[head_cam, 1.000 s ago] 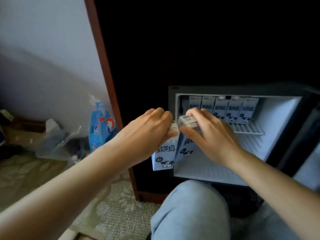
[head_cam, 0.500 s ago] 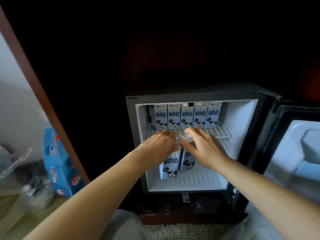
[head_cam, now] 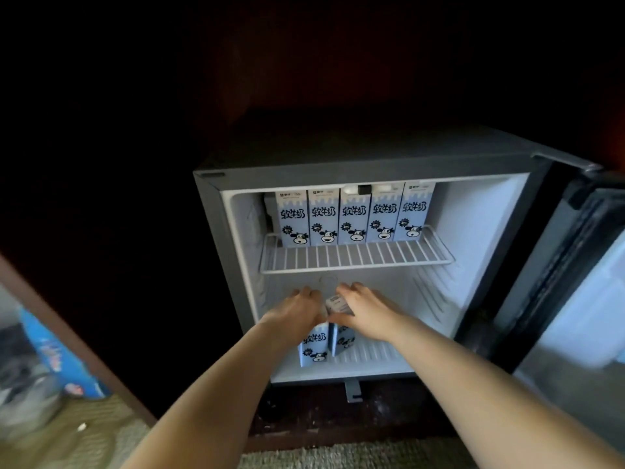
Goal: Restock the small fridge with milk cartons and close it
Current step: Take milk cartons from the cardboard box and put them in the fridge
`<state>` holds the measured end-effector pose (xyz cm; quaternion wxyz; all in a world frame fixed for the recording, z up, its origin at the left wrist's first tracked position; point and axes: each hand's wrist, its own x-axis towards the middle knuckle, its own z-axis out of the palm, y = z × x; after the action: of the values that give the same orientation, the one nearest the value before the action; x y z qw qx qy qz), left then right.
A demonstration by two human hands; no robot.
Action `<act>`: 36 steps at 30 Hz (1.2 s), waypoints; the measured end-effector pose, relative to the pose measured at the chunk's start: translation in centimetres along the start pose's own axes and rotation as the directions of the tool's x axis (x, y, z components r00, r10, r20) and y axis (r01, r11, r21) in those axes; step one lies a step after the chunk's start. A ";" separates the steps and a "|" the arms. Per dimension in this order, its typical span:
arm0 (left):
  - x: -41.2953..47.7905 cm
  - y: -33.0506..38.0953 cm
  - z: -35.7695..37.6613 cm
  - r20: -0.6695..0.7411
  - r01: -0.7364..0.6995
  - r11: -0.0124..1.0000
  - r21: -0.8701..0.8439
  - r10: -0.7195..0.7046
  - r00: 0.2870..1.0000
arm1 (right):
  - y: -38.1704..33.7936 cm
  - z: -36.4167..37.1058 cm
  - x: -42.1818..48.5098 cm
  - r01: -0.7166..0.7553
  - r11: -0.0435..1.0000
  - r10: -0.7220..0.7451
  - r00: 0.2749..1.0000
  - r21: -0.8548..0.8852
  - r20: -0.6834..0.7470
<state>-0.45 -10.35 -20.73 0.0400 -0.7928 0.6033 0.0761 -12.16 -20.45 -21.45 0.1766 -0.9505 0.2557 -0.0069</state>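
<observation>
The small fridge (head_cam: 209,211) stands open, its door (head_cam: 575,282) swung out to the right. Several blue-and-white milk cartons (head_cam: 353,218) stand in a row at the back of the wire shelf (head_cam: 355,257). Below the shelf, my left hand (head_cam: 297,308) grips the top of one milk carton (head_cam: 313,348). My right hand (head_cam: 367,309) grips the top of a second carton (head_cam: 343,340) right beside it. Both cartons are upright in the lower compartment, near its front; whether they touch its floor I cannot tell.
The fridge sits inside a dark wooden cabinet with a brown frame edge (head_cam: 67,336) at the left. A blue package (head_cam: 57,357) and clear plastic lie on the floor at far left. Woven carpet (head_cam: 338,455) runs along the bottom.
Both hands have carried the two cartons from in front of the fridge into its lower compartment. The view has shifted right and closer, so the fridge is more centred.
</observation>
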 end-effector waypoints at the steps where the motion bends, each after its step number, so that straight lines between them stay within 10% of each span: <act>1: 0.6 -0.3 0.7 0.000 0.005 1.000 -0.007 -0.005 1.000 | 0.3 0.6 0.5 -0.015 1.000 0.015 1.000 -0.001 0.007; 11: 4.6 -1.7 7.2 0.000 -0.002 0.993 0.118 0.002 1.000 | 2.0 5.2 3.8 -0.150 0.989 0.150 0.989 -0.015 0.005; 19: 4.3 -2.0 9.8 -0.064 0.101 0.854 -0.510 -0.154 0.986 | 3.2 8.0 3.3 -0.187 0.976 0.199 0.974 0.114 -0.105; 23: 3.7 -1.2 11.0 0.041 0.245 0.594 -0.766 -0.335 0.941 | 4.2 8.4 2.9 -0.218 0.913 0.255 0.965 0.346 -0.064; 36: 5.7 -1.1 13.3 0.085 0.326 0.483 -0.813 -0.456 0.886 | 5.7 11.2 4.3 -0.242 0.854 0.322 0.941 0.460 -0.104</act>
<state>1.15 -13.36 -34.82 -0.3520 -0.8414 0.3053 0.2738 -10.02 -23.38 -34.21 0.3626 -0.8332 0.3990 -0.1230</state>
